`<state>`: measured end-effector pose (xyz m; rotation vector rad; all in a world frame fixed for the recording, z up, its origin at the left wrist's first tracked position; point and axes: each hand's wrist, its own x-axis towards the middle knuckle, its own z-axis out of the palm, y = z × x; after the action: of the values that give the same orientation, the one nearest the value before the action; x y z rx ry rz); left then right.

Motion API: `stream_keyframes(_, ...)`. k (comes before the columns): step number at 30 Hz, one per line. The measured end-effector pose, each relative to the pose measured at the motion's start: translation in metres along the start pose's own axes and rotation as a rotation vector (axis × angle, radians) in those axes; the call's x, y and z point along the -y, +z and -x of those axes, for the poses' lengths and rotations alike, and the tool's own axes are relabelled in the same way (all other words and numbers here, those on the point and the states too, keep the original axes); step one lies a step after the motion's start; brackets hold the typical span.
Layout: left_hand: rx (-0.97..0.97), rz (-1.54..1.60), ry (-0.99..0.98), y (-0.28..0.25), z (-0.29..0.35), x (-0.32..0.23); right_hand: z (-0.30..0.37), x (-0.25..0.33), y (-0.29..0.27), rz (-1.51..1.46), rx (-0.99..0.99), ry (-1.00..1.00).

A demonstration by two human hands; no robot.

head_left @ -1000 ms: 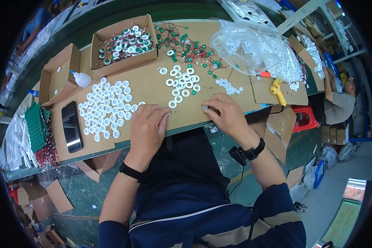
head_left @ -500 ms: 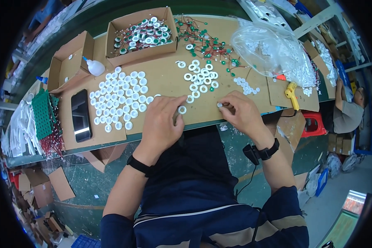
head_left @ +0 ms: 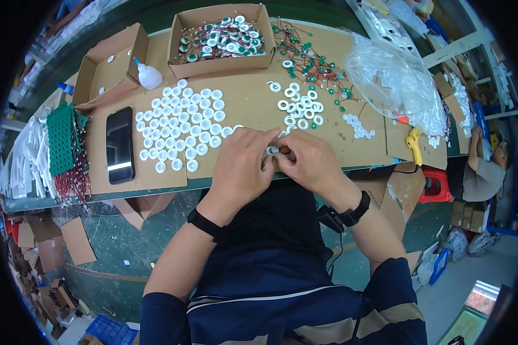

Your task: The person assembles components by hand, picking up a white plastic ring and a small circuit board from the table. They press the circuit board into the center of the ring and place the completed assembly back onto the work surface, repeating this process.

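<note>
Over the table's near edge my left hand (head_left: 240, 164) and my right hand (head_left: 311, 160) meet, fingertips together. The left fingers pinch a white ring (head_left: 271, 150). My right fingertips are closed at the ring's side on a small white disc, now mostly hidden by the fingers. Just beyond lies a group of loose white rings (head_left: 301, 108). Small white discs (head_left: 359, 127) form a cluster to the right. On the left, many round white caps (head_left: 181, 127) are spread in rows, a few close to my left hand.
A cardboard box (head_left: 221, 64) of wired discs stands at the back, beside a shallower box (head_left: 112, 69) and a squeeze bottle (head_left: 149, 76). A phone (head_left: 120, 144) lies left. Green wired discs (head_left: 313, 66), a clear bag (head_left: 385, 75) and a yellow tool (head_left: 413, 144) are right. Someone sits far right.
My right hand has moved left, bringing the small disc to the ring in my left hand. The hands were apart before. The view has shifted slightly, so the table appears moved.
</note>
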<state>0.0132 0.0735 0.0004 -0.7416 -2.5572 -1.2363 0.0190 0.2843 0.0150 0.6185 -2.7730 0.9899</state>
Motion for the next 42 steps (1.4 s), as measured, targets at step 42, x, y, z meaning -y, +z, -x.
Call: stream_keyframes(42, -0.026, -0.227, 0.176, -0.006, -0.008, 0.0, 0.036, -0.021, -0.052, 0.016, -0.091, 0.056)
